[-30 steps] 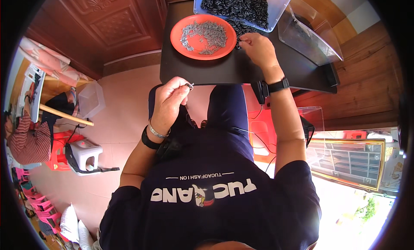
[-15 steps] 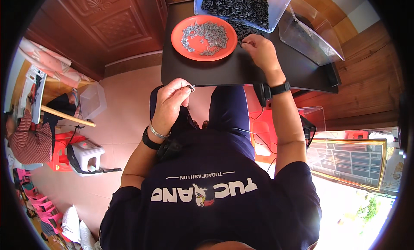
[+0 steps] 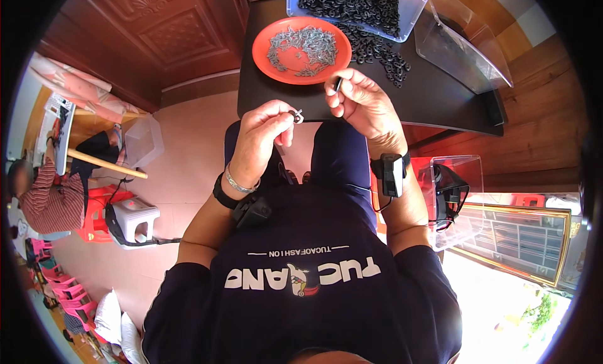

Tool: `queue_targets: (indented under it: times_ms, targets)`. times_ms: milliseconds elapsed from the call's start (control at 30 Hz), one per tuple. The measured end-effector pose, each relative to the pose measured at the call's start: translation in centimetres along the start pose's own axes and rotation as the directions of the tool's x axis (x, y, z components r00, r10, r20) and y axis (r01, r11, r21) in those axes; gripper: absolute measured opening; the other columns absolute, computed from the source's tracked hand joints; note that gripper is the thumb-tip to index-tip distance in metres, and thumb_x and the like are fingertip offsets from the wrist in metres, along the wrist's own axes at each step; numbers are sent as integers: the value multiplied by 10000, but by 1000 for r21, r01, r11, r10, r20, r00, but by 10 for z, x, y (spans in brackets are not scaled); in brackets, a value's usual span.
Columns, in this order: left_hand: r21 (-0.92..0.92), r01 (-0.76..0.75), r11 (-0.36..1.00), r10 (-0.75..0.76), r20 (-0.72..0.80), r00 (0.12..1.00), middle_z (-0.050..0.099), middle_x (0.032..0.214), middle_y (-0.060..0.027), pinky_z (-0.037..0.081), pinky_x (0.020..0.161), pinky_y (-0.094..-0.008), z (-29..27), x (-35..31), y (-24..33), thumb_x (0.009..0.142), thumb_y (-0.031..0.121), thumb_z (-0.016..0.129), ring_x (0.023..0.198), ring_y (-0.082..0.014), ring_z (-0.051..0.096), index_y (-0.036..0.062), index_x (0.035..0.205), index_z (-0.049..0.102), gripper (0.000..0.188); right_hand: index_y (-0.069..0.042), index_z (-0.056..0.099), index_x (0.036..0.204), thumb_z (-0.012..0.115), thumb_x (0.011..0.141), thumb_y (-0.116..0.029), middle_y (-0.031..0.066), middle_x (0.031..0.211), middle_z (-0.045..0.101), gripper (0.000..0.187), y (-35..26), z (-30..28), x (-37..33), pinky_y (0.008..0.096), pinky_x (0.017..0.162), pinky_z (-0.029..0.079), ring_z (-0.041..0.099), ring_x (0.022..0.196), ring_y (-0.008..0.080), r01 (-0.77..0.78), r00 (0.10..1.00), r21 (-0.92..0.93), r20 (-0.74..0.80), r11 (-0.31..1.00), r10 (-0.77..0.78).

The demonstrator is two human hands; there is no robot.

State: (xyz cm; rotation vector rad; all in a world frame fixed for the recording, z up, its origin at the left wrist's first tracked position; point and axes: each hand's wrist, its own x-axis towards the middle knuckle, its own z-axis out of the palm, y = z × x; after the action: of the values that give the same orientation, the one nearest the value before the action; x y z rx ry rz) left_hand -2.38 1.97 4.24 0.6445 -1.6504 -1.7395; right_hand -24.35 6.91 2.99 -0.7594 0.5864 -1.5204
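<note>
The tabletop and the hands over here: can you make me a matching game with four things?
Things
1. Silver metal pieces
2. Plastic bin
3. Left hand
4. Right hand

Place or state
A. Pinching a small black piece
B. Spread on the round orange-red plate
C. Pinching a dark-and-silver piece
D. Holding a heap of black ring-like pieces

Pairs: 1-B, 2-D, 3-C, 4-A

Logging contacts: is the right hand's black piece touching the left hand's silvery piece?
Apart: the head view shows dark tabletop between the black piece in the right hand and the silvery piece in the left hand.
</note>
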Motion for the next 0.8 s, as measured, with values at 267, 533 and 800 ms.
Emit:
queue_targets:
  times_ms: [267,533,800]
  targets:
    - [-22,-47,999,44,-94,995,525,622,5,336,535,-200,4,-4,-2,902,147,503,573,-49,456,10,815,576,177,-24,627,1048,618,880,-107,78,902,634,187,11,19,-2,236,632,468,597,729,132,-54,996,-142,-72,988,44]
    - [36,-129,991,134,-205,969,484,605,14,335,517,-210,5,-3,-9,915,158,525,560,-43,431,7,780,546,204,-35,638,1063,665,851,-94,13,858,649,221,11,36,-6,210,651,472,597,724,81,0,988,-439,-138,899,-67]
    - [154,-226,962,256,-219,941,445,592,32,317,482,-213,2,-5,-17,883,80,540,542,-34,386,5,780,532,128,-21,667,1011,673,833,-50,15,832,658,180,21,43,-3,211,660,488,598,703,78,51,986,-502,-111,863,-122]
